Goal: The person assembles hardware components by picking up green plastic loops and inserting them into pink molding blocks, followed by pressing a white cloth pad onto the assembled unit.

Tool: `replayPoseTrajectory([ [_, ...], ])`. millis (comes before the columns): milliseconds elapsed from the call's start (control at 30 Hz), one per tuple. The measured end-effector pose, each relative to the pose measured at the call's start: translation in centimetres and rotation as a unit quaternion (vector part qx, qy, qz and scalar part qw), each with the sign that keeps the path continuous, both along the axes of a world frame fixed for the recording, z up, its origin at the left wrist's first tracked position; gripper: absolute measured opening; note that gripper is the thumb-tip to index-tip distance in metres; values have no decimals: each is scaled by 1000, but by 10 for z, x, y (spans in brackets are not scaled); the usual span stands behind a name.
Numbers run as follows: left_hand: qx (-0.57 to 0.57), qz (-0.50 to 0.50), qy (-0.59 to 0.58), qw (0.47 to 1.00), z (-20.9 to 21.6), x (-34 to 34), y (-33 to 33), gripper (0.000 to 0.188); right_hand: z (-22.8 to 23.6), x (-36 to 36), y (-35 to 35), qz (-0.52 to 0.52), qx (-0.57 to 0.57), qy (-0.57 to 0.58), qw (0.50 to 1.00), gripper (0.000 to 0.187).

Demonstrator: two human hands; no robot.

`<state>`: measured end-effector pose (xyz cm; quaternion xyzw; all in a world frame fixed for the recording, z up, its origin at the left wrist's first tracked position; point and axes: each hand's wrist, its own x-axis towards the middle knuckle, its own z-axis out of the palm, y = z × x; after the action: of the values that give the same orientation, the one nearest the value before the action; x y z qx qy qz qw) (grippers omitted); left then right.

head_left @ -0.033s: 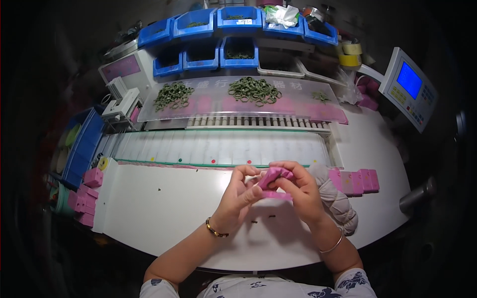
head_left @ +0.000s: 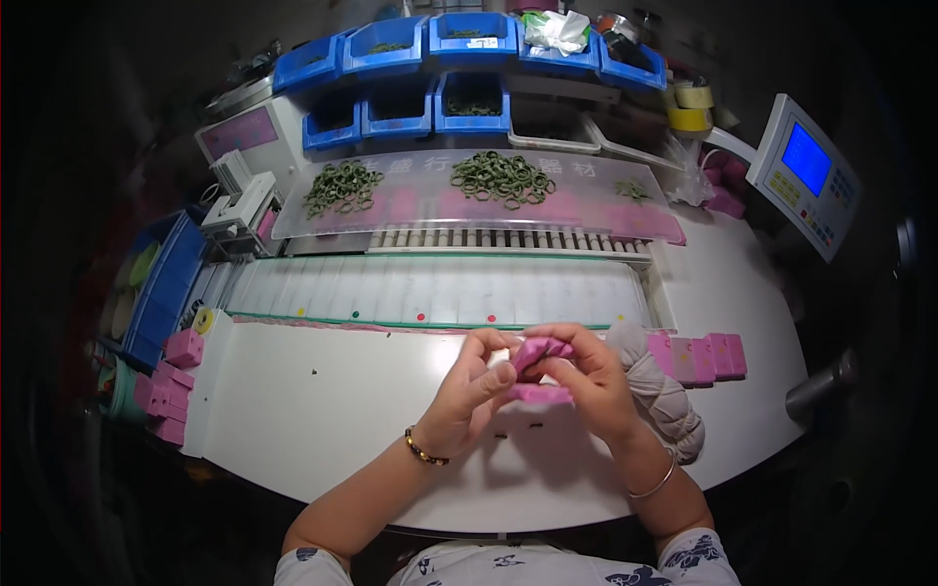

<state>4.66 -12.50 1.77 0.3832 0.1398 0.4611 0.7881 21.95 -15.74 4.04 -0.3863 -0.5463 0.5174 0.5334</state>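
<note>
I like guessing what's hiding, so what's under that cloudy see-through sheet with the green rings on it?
Blurry pink patches show through the cloudy sheet, but I can't tell what they are. Whatever lies right beneath the piles of green rings is covered.

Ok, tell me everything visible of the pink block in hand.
The pink block looks soft and rubbery, split open: a creased, bent upper part and a flatter lower part, with a gap between. Whether they join is hidden. It is raised over the white table, held by the left grip and right grip.
</note>
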Motion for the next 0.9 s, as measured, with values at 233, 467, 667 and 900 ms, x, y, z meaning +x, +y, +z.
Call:
replayPoseTrajectory([
  [233, -206, -16, 35, 978, 13, 0, 3, 31, 2, -25, -9, -43, 249, -300, 920, 73],
  [467, -83, 86, 116, 986, 2, -6, 6, 32, 3, -25, -12, -133, 327, -424, 834, 51],
  [667, 18, 159, 130, 979, -10, 0, 6, 15, -2, -28, -13, -166, 335, -389, 842, 19],
  [900, -17, 208, 94, 973, -4, 2, 4, 16, -1, -32, -16, -149, 380, -371, 834, 17],
])
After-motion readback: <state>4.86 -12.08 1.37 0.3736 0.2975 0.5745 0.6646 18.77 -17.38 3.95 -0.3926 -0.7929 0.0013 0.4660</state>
